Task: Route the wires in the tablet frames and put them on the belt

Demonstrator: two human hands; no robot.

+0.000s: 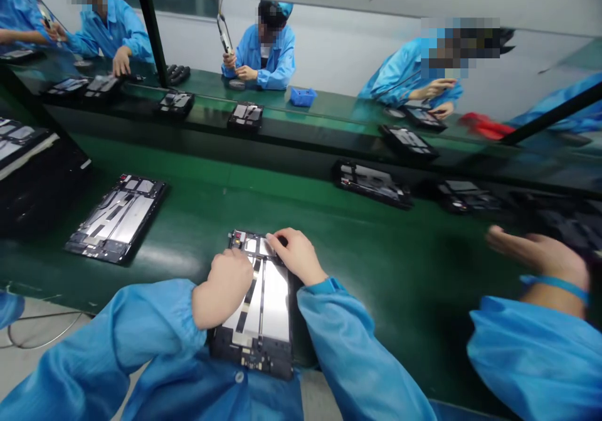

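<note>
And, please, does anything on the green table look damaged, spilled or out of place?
Nothing spilled or plainly damaged stands out. One small oddity: the open device at the left hand and right hand lies with its lower end at the green table's near edge; whether it overhangs, I cannot tell.

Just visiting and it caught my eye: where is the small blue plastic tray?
In the head view, the small blue plastic tray sits at upper centre on the far green bench, just right of the middle blue-jacketed co-worker.
</note>
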